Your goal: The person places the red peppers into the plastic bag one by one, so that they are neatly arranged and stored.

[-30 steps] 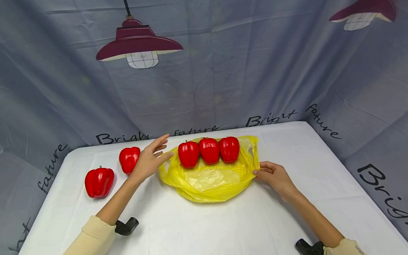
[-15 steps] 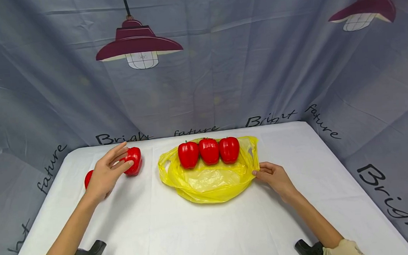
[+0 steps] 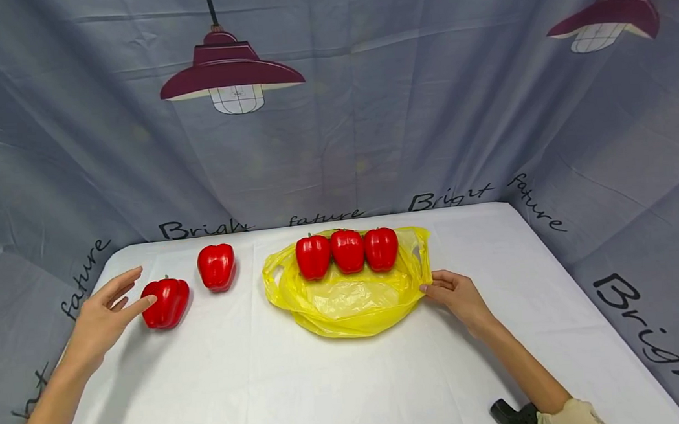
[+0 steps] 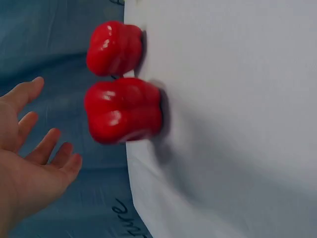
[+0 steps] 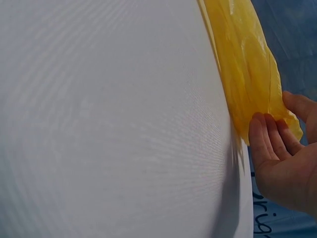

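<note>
In the head view three red peppers (image 3: 314, 257) (image 3: 348, 252) (image 3: 381, 249) lie side by side on a yellow plastic bag (image 3: 351, 315). My right hand (image 3: 458, 301) pinches the bag's right edge between thumb and fingers; the right wrist view shows the hand (image 5: 290, 158) at the yellow plastic (image 5: 247, 64). Two more red peppers (image 3: 166, 303) (image 3: 216, 267) lie on the left. Just left of the nearer one, my left hand (image 3: 98, 321) is held with fingers spread and nothing in it. The left wrist view shows that hand (image 4: 34, 163) apart from the nearer pepper (image 4: 124, 110).
A white cloth covers the table (image 3: 327, 388). Behind it and along both sides hangs a grey-blue curtain (image 3: 334, 128) with printed lamps and lettering. The farther left pepper (image 4: 115, 48) stands beyond the nearer one in the left wrist view.
My left hand has moved left and toward me, from beside the bag, past the farther left pepper, to the nearer one. The right hand and the bag have stayed about where they were.
</note>
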`<move>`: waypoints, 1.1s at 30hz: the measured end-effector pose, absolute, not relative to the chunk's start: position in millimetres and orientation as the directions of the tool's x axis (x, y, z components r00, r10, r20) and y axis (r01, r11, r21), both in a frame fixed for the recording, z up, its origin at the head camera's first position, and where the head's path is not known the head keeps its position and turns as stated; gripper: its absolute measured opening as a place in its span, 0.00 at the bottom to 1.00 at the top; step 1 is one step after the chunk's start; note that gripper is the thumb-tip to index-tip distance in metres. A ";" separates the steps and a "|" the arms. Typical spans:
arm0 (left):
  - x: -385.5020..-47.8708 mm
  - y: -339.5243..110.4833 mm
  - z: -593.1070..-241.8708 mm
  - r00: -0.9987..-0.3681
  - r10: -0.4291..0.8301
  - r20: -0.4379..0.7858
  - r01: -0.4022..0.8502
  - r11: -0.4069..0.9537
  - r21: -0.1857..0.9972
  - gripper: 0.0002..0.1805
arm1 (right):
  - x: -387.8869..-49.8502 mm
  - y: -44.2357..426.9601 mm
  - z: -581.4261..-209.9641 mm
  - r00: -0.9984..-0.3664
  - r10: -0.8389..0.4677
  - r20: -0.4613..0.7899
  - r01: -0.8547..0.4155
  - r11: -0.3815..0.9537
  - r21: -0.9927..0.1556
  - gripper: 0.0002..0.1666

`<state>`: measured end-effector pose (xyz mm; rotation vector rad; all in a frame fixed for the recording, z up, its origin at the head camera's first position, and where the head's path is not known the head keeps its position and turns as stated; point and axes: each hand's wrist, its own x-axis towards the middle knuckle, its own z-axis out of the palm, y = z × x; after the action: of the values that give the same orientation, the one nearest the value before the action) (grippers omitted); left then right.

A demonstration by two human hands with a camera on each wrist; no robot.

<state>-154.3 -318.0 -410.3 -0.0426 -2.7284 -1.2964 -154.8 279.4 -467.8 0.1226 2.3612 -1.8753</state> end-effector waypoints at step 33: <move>-178.5 -359.0 -450.9 -0.947 0.114 -0.300 -0.222 0.444 0.868 0.47 | -152.7 279.3 -463.7 -0.986 -0.027 -0.167 0.158 0.207 -0.966 0.31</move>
<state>-178.5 -359.0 -450.9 0.1127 -2.9263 -1.8462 -152.7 279.3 -463.7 0.1270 2.3220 -1.8863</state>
